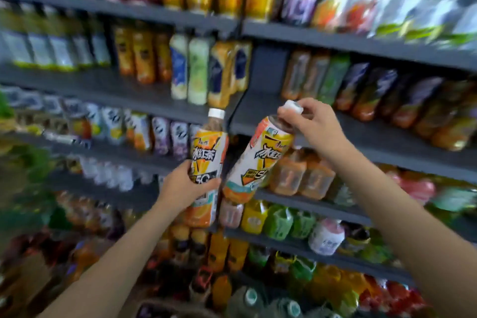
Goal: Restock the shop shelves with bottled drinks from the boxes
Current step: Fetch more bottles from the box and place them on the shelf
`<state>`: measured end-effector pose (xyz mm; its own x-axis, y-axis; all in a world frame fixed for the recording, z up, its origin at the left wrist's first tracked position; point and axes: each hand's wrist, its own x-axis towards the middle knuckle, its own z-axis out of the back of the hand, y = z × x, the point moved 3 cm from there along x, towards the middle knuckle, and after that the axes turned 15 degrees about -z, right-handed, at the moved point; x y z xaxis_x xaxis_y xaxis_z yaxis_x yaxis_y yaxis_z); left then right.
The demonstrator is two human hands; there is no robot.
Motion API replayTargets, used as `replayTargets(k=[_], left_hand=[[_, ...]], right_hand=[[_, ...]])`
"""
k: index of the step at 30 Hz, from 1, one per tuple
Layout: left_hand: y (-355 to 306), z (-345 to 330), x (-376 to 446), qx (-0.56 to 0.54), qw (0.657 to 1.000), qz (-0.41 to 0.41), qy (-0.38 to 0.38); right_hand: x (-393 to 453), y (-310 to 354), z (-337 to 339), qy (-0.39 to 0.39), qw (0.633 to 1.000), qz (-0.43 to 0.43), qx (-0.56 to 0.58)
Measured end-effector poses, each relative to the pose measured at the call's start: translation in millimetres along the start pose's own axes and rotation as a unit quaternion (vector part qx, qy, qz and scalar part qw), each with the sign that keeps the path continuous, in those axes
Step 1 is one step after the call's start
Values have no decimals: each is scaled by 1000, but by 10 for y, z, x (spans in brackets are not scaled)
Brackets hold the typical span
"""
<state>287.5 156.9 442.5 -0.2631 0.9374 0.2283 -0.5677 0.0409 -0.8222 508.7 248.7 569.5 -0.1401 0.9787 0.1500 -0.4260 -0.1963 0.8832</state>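
I hold two iced-tea bottles with orange and white labels and white caps in front of dark grey shop shelves. My left hand grips the lower body of one bottle, which stands upright. My right hand holds the neck and cap of the other bottle, which tilts with its base down to the left. The two bottles hang close together in the air, near the upright post between two shelf bays.
The shelves are packed with rows of coloured drink bottles on every level. A row of orange bottles stands just behind the tilted bottle. Large bottles crowd the lowest level. The picture is blurred at its edges.
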Motion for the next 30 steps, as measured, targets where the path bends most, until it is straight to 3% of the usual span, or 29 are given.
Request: replayTargets(k=[3, 9, 13, 17, 23, 30], left_hand=[[-729, -166, 296, 4, 996, -88, 9], [-1703, -902, 717, -52, 977, -197, 58], [-2137, -1499, 953, -56, 970, -227, 62], [-2459, -2068, 1222, -67, 968, -233, 68], [-2562, -2614, 1588, -66, 976, -204, 44], [-2505, -2865, 1703, -89, 981, -172, 22]], right_hand=[[13, 117, 634, -131, 980, -31, 143], [12, -151, 1810, -336, 928, 4, 158], [197, -443, 2438, -390, 902, -9, 187], [569, -693, 2859, -387, 913, 12, 129], [1076, -1079, 2952, -354, 934, 42, 36], [1443, -1455, 2798, -203, 979, 6, 4]])
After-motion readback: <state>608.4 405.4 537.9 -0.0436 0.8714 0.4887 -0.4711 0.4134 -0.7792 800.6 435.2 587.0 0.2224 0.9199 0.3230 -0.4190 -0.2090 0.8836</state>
